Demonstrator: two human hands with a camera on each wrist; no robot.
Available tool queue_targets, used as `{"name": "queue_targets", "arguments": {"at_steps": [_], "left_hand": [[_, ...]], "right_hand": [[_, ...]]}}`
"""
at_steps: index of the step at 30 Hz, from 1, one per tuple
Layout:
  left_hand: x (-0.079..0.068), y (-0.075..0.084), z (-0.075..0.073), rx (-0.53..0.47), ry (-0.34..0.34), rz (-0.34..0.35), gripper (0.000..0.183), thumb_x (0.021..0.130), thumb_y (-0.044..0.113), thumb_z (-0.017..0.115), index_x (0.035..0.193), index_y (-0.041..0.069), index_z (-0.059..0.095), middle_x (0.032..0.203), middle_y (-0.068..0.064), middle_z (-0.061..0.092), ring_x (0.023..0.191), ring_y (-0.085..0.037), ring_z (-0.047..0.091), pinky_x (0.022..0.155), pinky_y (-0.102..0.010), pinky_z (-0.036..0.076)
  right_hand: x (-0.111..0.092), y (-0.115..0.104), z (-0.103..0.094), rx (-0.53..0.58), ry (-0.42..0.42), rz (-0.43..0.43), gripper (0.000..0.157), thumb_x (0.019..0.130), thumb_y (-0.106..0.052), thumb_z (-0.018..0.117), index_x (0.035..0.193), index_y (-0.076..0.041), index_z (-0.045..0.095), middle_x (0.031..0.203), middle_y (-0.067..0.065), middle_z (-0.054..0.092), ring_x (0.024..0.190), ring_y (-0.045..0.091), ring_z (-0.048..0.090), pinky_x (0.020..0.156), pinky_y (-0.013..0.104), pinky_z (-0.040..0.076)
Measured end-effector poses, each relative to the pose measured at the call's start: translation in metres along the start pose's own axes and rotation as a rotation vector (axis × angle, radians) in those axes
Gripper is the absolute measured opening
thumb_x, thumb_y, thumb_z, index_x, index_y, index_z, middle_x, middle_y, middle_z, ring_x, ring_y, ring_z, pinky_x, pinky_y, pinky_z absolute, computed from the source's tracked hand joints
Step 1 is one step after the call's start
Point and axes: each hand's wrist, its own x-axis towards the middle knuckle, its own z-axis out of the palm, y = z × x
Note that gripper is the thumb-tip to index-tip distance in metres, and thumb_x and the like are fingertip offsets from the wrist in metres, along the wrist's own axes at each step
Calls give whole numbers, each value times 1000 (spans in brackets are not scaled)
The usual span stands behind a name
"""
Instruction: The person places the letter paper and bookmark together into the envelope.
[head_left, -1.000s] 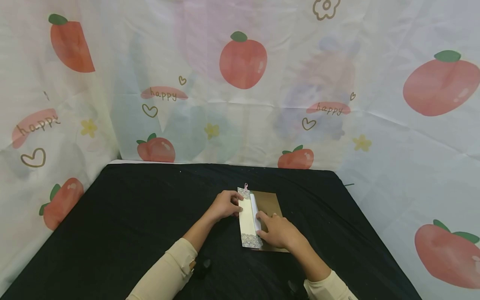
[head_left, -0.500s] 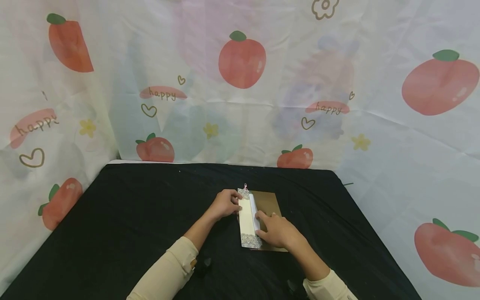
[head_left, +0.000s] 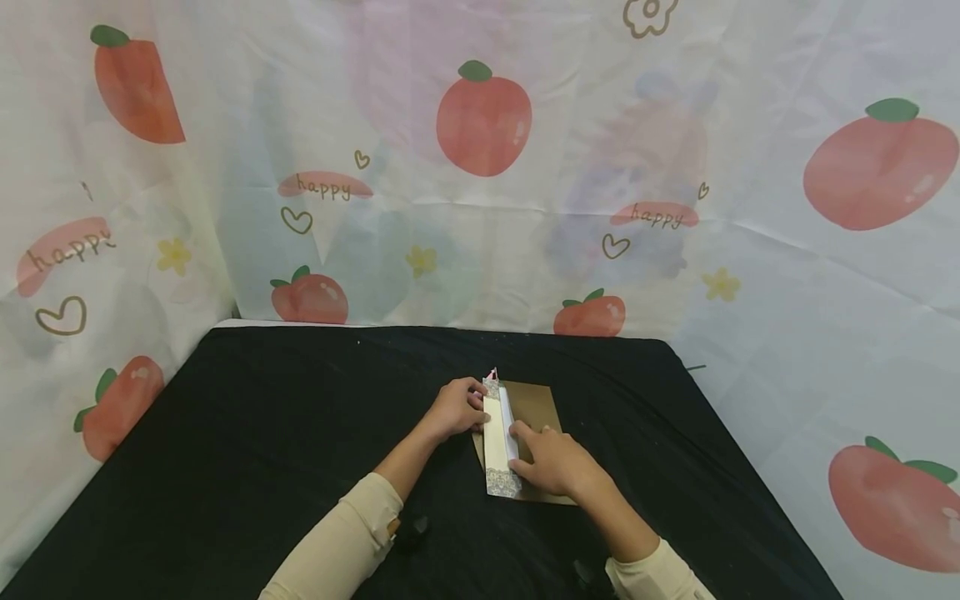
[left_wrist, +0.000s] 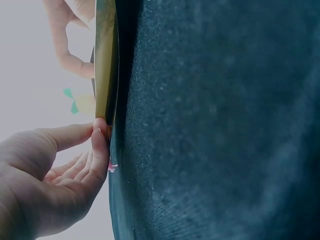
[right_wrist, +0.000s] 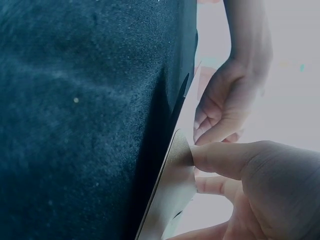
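A cream paper flap (head_left: 496, 437) with grey lace-patterned ends stands partly raised over a gold-brown card (head_left: 536, 404). My left hand (head_left: 456, 407) pinches the flap's left edge near its far end. In the left wrist view, the thumb and index finger of the left hand (left_wrist: 65, 175) meet at the edge of the yellowish paper (left_wrist: 105, 65). Along the flap's right side runs a narrow white strip (head_left: 509, 421). My right hand (head_left: 558, 462) rests on the card with extended fingertips at this strip. In the right wrist view, the right hand's fingertips (right_wrist: 202, 156) touch the card's surface.
A small pink tassel-like piece (head_left: 493, 374) shows at the flap's far end. Black cloth (head_left: 300, 450) covers the table, and a white fruit-printed curtain (head_left: 405, 125) hangs behind it and at both sides.
The flap's left edge has lifted and shifted right with my left hand, showing a sliver of brown card on its left. My right hand has stayed nearly still.
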Motion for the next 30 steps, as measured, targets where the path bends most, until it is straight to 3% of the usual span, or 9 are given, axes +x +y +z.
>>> {"name": "queue_targets", "arguments": {"at_steps": [21,30], "left_hand": [[0,-1,0,-1,-14,16,42,83,-16,77,120,-9,60,92,-16,64,61,-19,67,57,-32,58],[2,-1,1,-7,-20,15,42,82,-17,76,120,-10,59,92,-18,64,60,-22,69,55,-31,58]], "right_hand": [[0,-2,-2,-10,-1,5,51,95,-35,75,138,-14,59,117,24,67,110,45,64,91,65,48],[-1,-2,-1,2,6,7,51,95,-36,75,139,-15,59,115,24,66,102,44,66,82,61,52]]}}
